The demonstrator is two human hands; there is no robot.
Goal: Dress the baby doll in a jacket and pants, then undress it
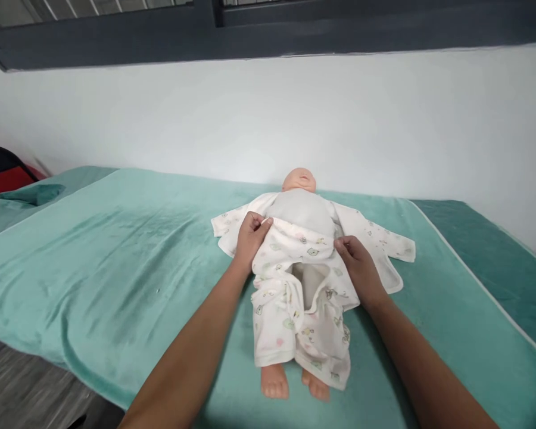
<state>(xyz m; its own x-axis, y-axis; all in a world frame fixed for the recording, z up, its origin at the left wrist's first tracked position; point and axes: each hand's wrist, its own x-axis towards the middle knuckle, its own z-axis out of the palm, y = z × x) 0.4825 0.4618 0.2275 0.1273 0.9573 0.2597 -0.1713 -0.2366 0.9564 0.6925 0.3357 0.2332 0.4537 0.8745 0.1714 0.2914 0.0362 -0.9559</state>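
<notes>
Head: left hand [250, 238], right hand [361, 265] grip trousers [274, 330] (doll [301, 211] on blanket [116, 256]).

Printed white trousers [277, 322], on supine doll [302, 210]

Bare left hand [250, 238] and right hand [360, 265], bare slender forearms.

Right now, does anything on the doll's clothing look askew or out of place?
Yes. The pants gape open at the crotch, baring the grey body of the doll, and the top lies unfastened, spread flat beside the torso. The left hand and right hand grip the pants' waistband.
</notes>
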